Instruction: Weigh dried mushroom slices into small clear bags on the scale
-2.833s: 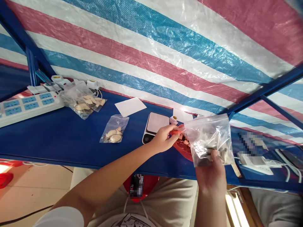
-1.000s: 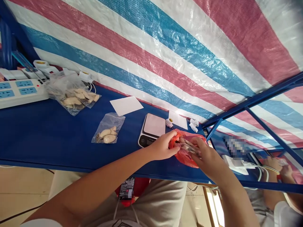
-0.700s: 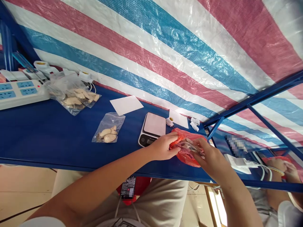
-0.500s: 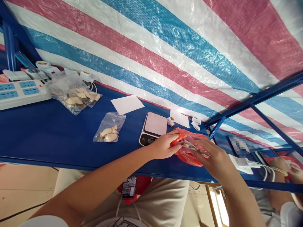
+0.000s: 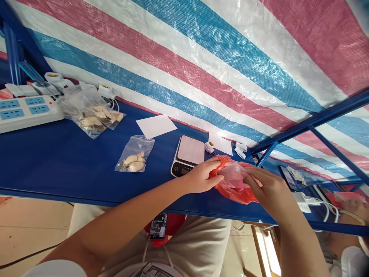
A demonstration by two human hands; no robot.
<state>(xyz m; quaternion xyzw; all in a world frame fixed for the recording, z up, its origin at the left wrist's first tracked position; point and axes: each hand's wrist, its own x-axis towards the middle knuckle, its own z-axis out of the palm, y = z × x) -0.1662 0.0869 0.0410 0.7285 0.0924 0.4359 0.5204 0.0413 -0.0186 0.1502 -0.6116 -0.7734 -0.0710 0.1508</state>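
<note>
My left hand [image 5: 203, 177] grips the rim of a red plastic bag [image 5: 240, 195] at the right of the blue table. My right hand [image 5: 263, 186] pinches a clear plastic bag [image 5: 232, 175] at the red bag's mouth. A digital scale [image 5: 190, 150] with a white plate lies just beyond my left hand, nothing on it. A clear bag with pale slices [image 5: 135, 161] lies flat to the left of the scale. Larger bags of similar slices [image 5: 99, 117] lie at the back left.
A power strip [image 5: 29, 111] stands at the far left. White paper [image 5: 156, 126], a second sheet [image 5: 220, 143] and a white plug [image 5: 209, 147] lie near the striped sheet. At the far right another person's hand [image 5: 356, 209] shows.
My right hand has moved slightly right, and more of the clear bag shows, spread between my hands. The other person's hands at the right have shifted right.
</note>
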